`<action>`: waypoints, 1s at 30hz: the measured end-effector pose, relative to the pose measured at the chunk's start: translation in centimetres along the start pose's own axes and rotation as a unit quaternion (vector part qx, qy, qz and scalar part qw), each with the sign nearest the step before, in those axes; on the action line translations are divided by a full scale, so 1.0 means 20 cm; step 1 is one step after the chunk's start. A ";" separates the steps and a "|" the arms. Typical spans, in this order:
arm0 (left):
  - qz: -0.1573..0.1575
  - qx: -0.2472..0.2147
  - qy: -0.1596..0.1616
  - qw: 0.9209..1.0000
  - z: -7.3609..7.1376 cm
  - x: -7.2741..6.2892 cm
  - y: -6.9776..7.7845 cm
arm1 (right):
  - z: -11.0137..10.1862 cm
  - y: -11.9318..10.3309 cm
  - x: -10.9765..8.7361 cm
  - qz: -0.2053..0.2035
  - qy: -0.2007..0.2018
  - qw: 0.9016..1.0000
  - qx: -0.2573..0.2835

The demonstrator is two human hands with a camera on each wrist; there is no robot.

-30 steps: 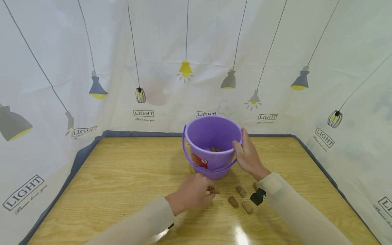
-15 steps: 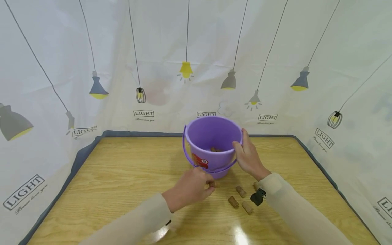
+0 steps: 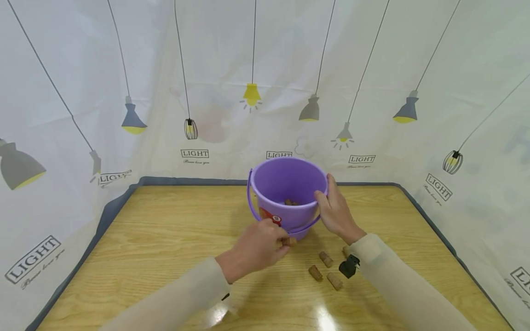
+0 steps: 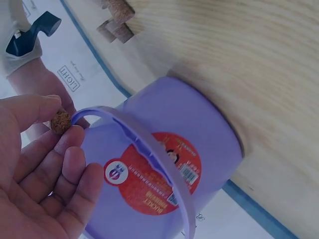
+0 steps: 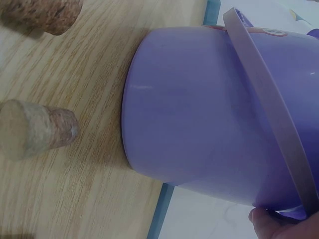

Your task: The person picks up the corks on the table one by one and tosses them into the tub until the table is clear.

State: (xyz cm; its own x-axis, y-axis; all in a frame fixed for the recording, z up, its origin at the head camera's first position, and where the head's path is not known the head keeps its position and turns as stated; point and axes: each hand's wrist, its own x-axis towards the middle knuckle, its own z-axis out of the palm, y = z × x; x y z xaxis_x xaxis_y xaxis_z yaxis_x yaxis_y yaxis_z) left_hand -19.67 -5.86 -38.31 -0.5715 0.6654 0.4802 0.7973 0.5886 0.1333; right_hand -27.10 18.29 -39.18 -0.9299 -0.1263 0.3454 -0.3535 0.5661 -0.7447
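A purple bucket (image 3: 285, 216) stands on the table, its handle (image 4: 164, 159) hanging down over a red label on the front. My left hand (image 3: 258, 246) is in front of the bucket, pinching a cork (image 4: 61, 122) between thumb and fingers. The cork (image 3: 290, 241) is raised off the table, near the bucket's lower wall. With thumb inside and fingers outside, my right hand (image 3: 337, 214) grips the bucket's right rim. Some corks (image 3: 291, 202) lie in the bucket, partly hidden by its front wall.
Several loose corks lie on the wooden table (image 3: 174, 239) to the right of my left hand, among them a brown cork (image 3: 315, 272) and a paler cork (image 3: 334, 281). A lamp-printed cloth (image 3: 223, 105) surrounds the table at the back and sides.
My left hand has lifted the cork from the table and moved it up towards the bucket. The right hand and the bucket have stayed in place.
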 end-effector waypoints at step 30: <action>0.005 -0.019 0.052 0.998 -0.12 0.10 -0.05 | 0.00 0.00 0.00 -0.006 -0.002 1.000 0.007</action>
State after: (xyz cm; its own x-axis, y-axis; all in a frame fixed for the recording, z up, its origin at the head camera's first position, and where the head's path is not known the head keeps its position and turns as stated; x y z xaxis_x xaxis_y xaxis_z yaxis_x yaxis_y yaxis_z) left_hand -21.09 -6.32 -35.39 -0.5421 0.6179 0.5695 0.8104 0.5637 0.1598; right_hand -27.04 18.35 -39.18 -0.9256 -0.1361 0.3532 -0.3668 0.5524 -0.7485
